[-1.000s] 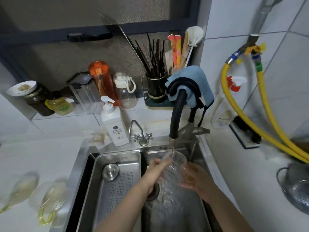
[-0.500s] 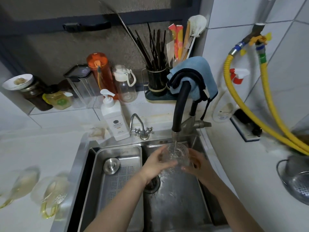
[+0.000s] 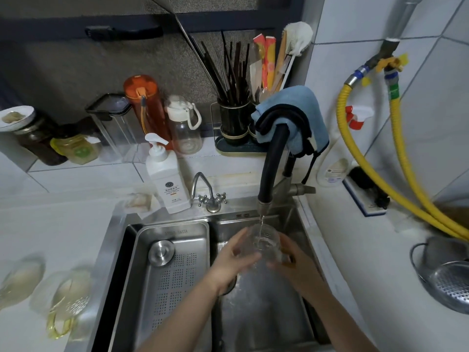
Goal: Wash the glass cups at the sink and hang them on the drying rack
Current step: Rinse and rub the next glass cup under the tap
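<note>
A clear glass cup [image 3: 264,241] stands upright over the steel sink [image 3: 266,313], right under the black faucet [image 3: 270,174], and a thin stream of water runs into it. My left hand [image 3: 234,259] holds its left side and my right hand [image 3: 291,262] wraps its right side. Two more glass cups lie blurred on the white counter at the far left, one [image 3: 19,280] near the edge and one [image 3: 66,301] with a yellowish handle. No drying rack shows in this view.
A perforated steel drain tray [image 3: 175,283] with a round plug fills the sink's left half. A soap pump bottle [image 3: 166,179] and a small tap [image 3: 210,196] stand behind it. A metal colander [image 3: 446,283] sits right, below yellow hoses [image 3: 380,179]. Bottles, jars and a utensil holder [image 3: 234,123] line the ledge.
The cup has gone from tilted low in the sink to upright and higher under the spout. Both hands rose with it, and the heavy splashing has given way to a thin stream.
</note>
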